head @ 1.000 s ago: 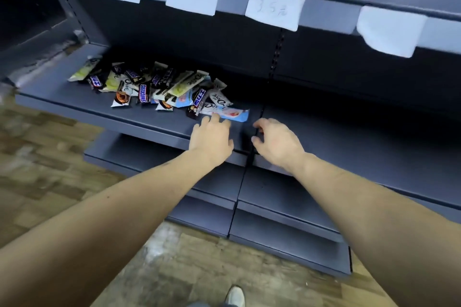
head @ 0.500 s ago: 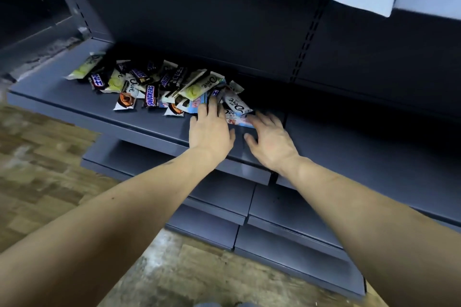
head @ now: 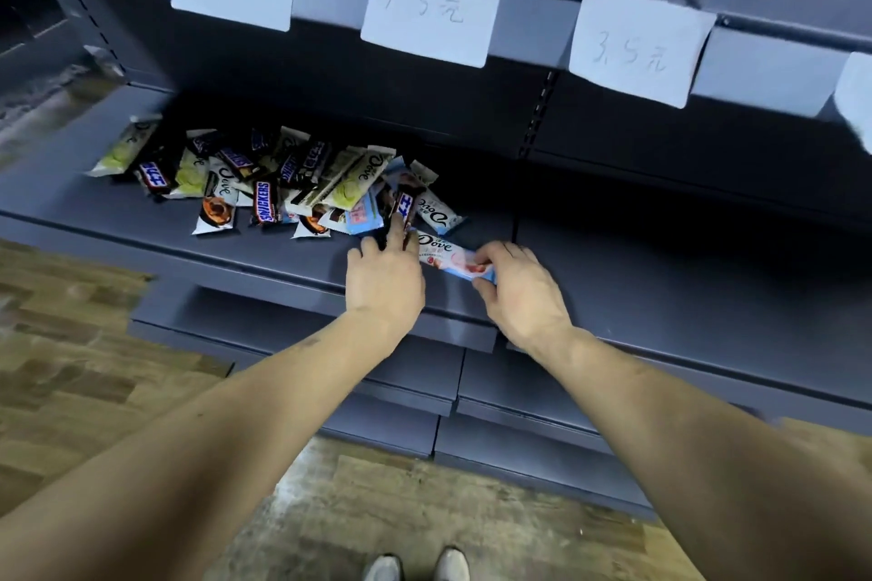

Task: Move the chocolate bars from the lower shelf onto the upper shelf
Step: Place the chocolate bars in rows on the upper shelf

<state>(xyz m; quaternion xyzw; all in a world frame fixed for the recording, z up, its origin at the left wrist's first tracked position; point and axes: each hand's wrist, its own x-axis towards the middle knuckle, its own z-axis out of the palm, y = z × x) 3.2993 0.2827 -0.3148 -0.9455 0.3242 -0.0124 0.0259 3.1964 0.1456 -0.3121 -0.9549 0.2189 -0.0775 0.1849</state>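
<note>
Early going: the right hand (head: 519,285) pinches a pink-and-white Dove bar (head: 450,257), the left hand (head: 384,271) grips a dark Snickers bar (head: 402,210), both just right of the heap of wrapped bars (head: 264,184) on the grey metal lower shelf (head: 118,226); none visibly moved up.

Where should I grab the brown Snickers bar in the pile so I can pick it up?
Pinch the Snickers bar across its narrow width, near the middle, coming straight down from above. It lies flat on top of the pile on the lower shelf with its printed face up and its long sides mostly exposed, so fingers can probably close on both edges without digging under neighbouring bars.
</note>
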